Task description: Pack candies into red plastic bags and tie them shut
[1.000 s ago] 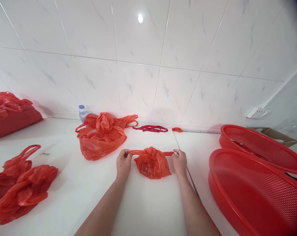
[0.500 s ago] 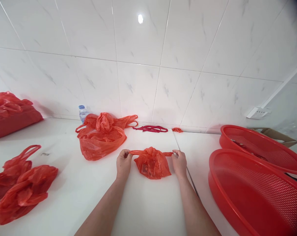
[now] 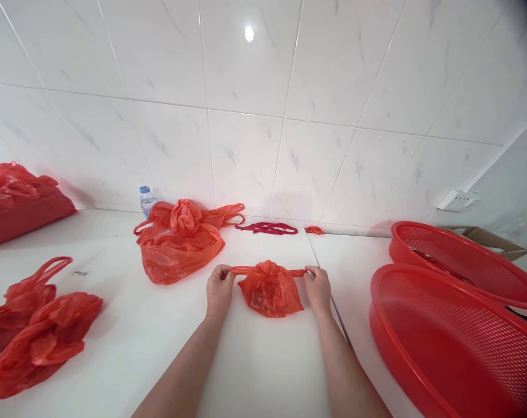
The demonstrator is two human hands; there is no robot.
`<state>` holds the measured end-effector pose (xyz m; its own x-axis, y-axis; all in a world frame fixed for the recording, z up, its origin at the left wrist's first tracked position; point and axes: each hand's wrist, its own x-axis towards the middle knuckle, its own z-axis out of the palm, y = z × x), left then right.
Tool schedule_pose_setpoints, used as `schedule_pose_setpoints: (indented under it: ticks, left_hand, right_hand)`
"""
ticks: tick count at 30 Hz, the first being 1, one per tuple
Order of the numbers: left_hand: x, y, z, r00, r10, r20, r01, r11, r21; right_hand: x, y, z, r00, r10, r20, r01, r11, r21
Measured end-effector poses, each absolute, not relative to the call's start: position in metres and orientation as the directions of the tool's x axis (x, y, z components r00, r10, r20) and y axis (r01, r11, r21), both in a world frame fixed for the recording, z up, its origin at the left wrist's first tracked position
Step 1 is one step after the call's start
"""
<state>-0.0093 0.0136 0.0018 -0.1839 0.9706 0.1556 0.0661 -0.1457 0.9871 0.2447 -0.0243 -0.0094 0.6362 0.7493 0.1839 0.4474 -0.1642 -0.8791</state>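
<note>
A small red plastic bag [image 3: 272, 293] rests on the white table [image 3: 263, 366] in front of me, knotted at its top. Something dark shows faintly through its thin side; I cannot make out what it is. My left hand [image 3: 220, 288] pinches the handle end that stretches out to the left of the knot. On the other side, my right hand [image 3: 318, 288] grips the right handle end between thumb and fingers. Both ends are drawn out sideways, roughly level with the knot.
Red plastic bags [image 3: 180, 249] lie at the back beside a water bottle [image 3: 146, 200]. More tied bags [image 3: 49, 337] sit at left, below a large red bundle [image 3: 23, 215]. A dark red strap [image 3: 269, 228] lies by the wall. Two red baskets [image 3: 387, 337] stand at right.
</note>
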Motion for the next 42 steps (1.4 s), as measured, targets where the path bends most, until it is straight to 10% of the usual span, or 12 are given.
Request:
schedule_pose_setpoints:
  ticks: [42]
  left_hand:
    - [-0.0085,0.0162,-0.0028,-0.180,0.974,0.135,0.010,-0.135,0.991]
  right_hand:
    - [0.2438,-0.0209,-0.0141,0.560,0.792,0.242,0.576,-0.162,-0.801]
